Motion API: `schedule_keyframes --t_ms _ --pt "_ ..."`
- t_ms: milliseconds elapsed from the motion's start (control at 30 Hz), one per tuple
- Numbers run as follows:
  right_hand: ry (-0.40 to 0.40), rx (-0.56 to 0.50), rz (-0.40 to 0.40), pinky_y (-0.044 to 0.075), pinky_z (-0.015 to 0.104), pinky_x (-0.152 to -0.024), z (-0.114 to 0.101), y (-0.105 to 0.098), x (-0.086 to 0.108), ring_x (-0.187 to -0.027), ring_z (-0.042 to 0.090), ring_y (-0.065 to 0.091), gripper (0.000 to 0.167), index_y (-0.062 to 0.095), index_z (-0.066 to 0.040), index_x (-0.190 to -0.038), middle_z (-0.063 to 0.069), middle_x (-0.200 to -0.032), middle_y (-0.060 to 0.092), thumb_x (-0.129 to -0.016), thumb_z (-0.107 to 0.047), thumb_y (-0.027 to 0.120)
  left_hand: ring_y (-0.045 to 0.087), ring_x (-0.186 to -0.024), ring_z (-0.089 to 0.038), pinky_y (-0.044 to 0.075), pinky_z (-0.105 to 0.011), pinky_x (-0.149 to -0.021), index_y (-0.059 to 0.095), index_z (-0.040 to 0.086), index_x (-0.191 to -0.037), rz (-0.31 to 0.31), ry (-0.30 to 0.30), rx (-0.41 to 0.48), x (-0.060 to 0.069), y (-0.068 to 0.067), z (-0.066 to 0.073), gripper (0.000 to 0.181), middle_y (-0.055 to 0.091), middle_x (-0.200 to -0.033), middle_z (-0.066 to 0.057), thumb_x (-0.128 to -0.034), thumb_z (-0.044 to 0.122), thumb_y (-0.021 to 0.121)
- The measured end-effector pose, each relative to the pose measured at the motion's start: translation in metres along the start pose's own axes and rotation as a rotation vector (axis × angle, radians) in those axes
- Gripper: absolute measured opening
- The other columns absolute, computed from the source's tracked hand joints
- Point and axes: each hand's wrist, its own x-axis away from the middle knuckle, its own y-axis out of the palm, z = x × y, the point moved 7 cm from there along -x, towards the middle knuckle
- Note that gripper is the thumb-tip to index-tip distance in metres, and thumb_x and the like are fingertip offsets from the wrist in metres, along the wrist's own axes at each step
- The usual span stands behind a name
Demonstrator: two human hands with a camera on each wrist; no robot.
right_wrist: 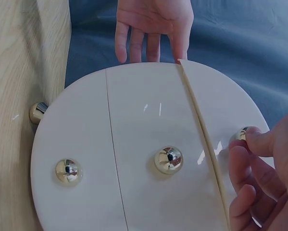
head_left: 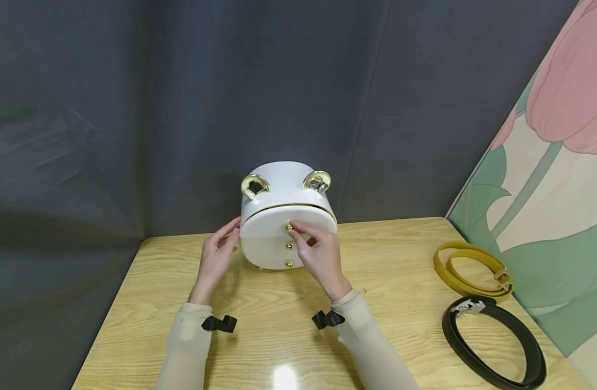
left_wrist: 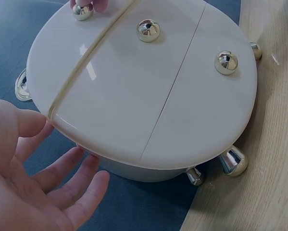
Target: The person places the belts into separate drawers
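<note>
Pinching the top knob [left_wrist: 82,13] of the white box [head_left: 264,238], straight ahead on the tabletop [head_left: 259,336], with the right hand [head_left: 322,259]; touching the box's left edge with the loosely spread left hand [head_left: 215,261], farther from the knob

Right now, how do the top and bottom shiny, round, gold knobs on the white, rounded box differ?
The person's bare right hand pinches the top knob; nothing touches the bottom knob. The top knob sits above a wide beige edge, while the bottom knob sits below a thin seam. Both are shiny, round and gold, mounted on the glossy white front.
</note>
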Motion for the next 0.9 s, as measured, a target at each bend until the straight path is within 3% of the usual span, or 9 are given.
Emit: schedule_keyframes --t_ms 267,767,900 --pt "0.014 0.002 0.004 0.044 0.016 -0.046 0.0036 -0.0009 -0.0031 -0.047 0.007 0.056 0.017 0.086 -0.009 -0.110 0.008 -0.100 0.084 -0.093 -0.011 0.085 0.065 -0.130 -0.025 0.057 -0.026 -0.093 0.062 0.018 -0.152 -0.009 -0.008 0.008 0.0000 0.0016 -0.0002 0.041 0.064 -0.153 -0.008 -0.1138 0.030 0.053" --pt "0.091 -0.026 -0.012 0.048 0.019 -0.046 0.0074 0.0000 -0.0056 -0.049 0.004 0.059 0.019 0.086 -0.009 -0.111 0.008 -0.100 0.084 -0.092 -0.013 0.085 0.065 -0.131 -0.024 0.059 -0.035 -0.099 0.062 0.020 -0.152 -0.015 -0.005 0.001 0.0016 0.0010 -0.0004 0.041 0.064 -0.151 -0.008 -0.1132 0.031 0.055" --pt "0.113 -0.036 -0.020 0.049 0.020 -0.046 0.0101 0.0014 -0.0060 -0.050 0.005 0.060 0.019 0.085 -0.010 -0.112 0.008 -0.099 0.084 -0.094 -0.014 0.084 0.065 -0.132 -0.026 0.058 -0.027 -0.095 0.061 0.019 -0.153 -0.014 0.001 0.002 0.0013 0.0014 -0.0005 0.042 0.064 -0.151 -0.009 -0.1131 0.031 0.055"
